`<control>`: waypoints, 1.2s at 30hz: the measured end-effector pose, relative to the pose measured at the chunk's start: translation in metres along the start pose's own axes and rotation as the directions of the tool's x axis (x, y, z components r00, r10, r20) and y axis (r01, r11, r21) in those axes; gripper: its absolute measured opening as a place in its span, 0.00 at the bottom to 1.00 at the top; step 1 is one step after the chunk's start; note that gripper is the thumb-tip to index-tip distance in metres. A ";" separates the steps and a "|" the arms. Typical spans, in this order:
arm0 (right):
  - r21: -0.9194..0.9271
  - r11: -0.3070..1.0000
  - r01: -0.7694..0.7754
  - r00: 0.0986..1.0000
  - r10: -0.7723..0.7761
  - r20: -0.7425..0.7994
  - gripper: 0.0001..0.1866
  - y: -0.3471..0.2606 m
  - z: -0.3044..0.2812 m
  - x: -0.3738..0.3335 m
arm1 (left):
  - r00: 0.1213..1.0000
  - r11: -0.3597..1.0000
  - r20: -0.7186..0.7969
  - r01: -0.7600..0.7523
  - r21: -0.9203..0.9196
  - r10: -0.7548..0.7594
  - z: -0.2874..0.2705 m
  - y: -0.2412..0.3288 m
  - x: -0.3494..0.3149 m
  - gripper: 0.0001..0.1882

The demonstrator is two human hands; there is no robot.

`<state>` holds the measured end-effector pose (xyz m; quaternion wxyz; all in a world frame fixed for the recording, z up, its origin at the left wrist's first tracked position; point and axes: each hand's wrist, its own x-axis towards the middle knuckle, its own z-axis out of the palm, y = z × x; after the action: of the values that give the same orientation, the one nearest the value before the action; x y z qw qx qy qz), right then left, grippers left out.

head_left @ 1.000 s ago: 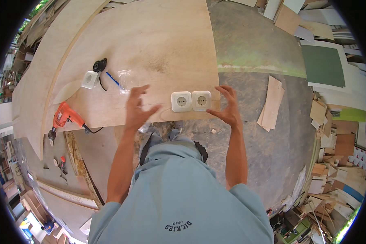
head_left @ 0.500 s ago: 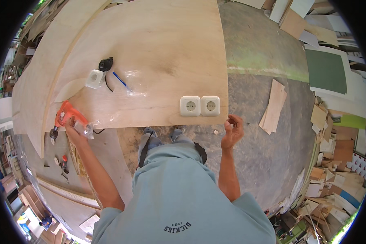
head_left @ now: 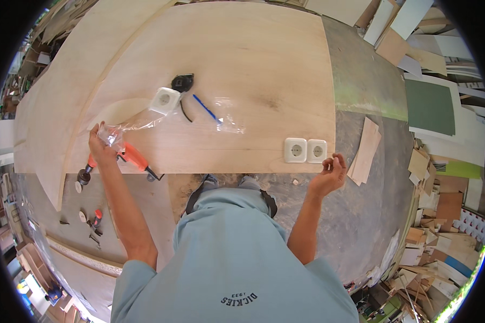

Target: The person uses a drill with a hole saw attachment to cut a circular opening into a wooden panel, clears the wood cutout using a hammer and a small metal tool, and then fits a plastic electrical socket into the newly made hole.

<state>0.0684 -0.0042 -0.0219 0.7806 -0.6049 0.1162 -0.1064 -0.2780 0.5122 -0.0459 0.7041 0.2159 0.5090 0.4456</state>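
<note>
My left hand (head_left: 103,147) is closed on a crumpled clear plastic wrapper (head_left: 113,137), above an orange power drill (head_left: 134,157) that it partly hides. The drill lies at the near left edge of a wooden board (head_left: 242,59). My right hand (head_left: 327,176) is at the board's near right corner, its fingers curled in; whatever they hold, if anything, cannot be made out. Beside it, two white wall sockets (head_left: 295,150) sit side by side on the board. Farther left lie a third white socket (head_left: 165,100), a black tape measure (head_left: 182,83) and a blue pen (head_left: 205,109).
Another clear wrapper (head_left: 229,121) lies near the pen, beside a short black strip (head_left: 186,112). Thin wood strips (head_left: 364,151) rest on the floor to the right. Hand tools (head_left: 96,220) lie lower left. Piled offcuts (head_left: 442,210) line the right side.
My left hand has moved farther out over the drill with the wrapper, uncovering the drill's handle end. The view has shifted, so the board and sockets appear farther right. My right hand stays near the board's corner.
</note>
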 end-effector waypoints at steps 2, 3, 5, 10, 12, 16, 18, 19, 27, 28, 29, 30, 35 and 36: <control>-0.095 0.993 0.064 0.987 -0.049 0.154 0.12 0.011 0.008 -0.029 | 0.989 0.998 0.132 0.061 0.012 -0.062 0.000 0.001 0.005 0.15; -0.132 0.987 0.096 0.973 -0.065 0.221 0.13 0.018 0.011 -0.043 | 0.963 0.995 0.251 0.091 0.035 -0.097 0.002 -0.001 0.004 0.14; -0.186 0.982 -0.026 0.847 0.121 0.518 0.16 0.016 0.048 -0.095 | 0.933 0.986 0.324 0.132 0.102 -0.159 -0.005 -0.010 -0.005 0.11; -0.261 0.965 0.032 0.321 0.238 0.917 0.23 0.013 0.113 -0.183 | 0.972 0.975 0.191 0.096 0.202 -0.136 0.069 -0.091 -0.123 0.11; -0.357 0.929 0.095 0.203 0.333 0.921 0.19 0.013 0.120 -0.197 | 0.915 0.958 0.319 0.178 0.226 -0.246 0.070 -0.104 -0.154 0.11; -0.455 0.884 0.106 0.258 0.417 0.871 0.10 0.008 0.112 -0.199 | 0.819 0.941 0.520 0.068 0.330 -0.242 0.067 -0.128 -0.185 0.13; -0.525 0.843 0.117 0.331 0.465 0.821 0.09 0.009 0.093 -0.191 | 0.806 0.923 0.554 -0.026 0.384 -0.208 0.058 -0.124 -0.184 0.12; -0.611 0.785 0.100 0.388 0.535 0.751 0.10 0.003 0.080 -0.181 | 0.813 0.900 0.558 -0.109 0.421 -0.163 0.057 -0.120 -0.181 0.12; -0.708 0.688 -0.161 0.742 0.557 0.373 0.13 -0.011 0.043 -0.154 | 0.652 0.050 0.556 -0.671 0.740 0.516 -0.029 -0.023 -0.081 0.30; -0.725 0.675 -0.133 0.734 0.559 0.386 0.14 -0.009 0.062 -0.163 | 0.633 -0.095 0.586 -0.635 0.767 0.505 -0.042 -0.003 -0.075 0.34; -0.741 0.664 -0.103 0.721 0.563 0.404 0.14 -0.004 0.083 -0.171 | 0.617 -0.241 0.613 -0.581 0.778 0.493 -0.049 0.012 -0.072 0.37; -0.735 0.671 -0.099 0.665 0.594 0.453 0.15 0.001 0.103 -0.178 | 0.653 -0.294 0.639 -0.569 0.768 0.407 -0.051 0.025 -0.074 0.41; -0.561 0.778 -0.282 0.270 0.626 0.732 0.28 0.048 0.204 -0.219 | 0.704 -0.502 0.696 -0.553 0.664 0.144 -0.058 0.045 -0.052 0.54; -0.407 0.779 -0.476 0.142 0.525 0.839 0.31 0.061 0.221 -0.234 | 0.728 -0.448 0.672 -0.559 0.698 0.137 -0.062 0.045 -0.040 0.56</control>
<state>-0.0844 0.2854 -0.0151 0.6775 -0.4954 -0.1505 0.5225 -0.3563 0.4923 -0.0147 0.1054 0.8928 0.4359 0.0419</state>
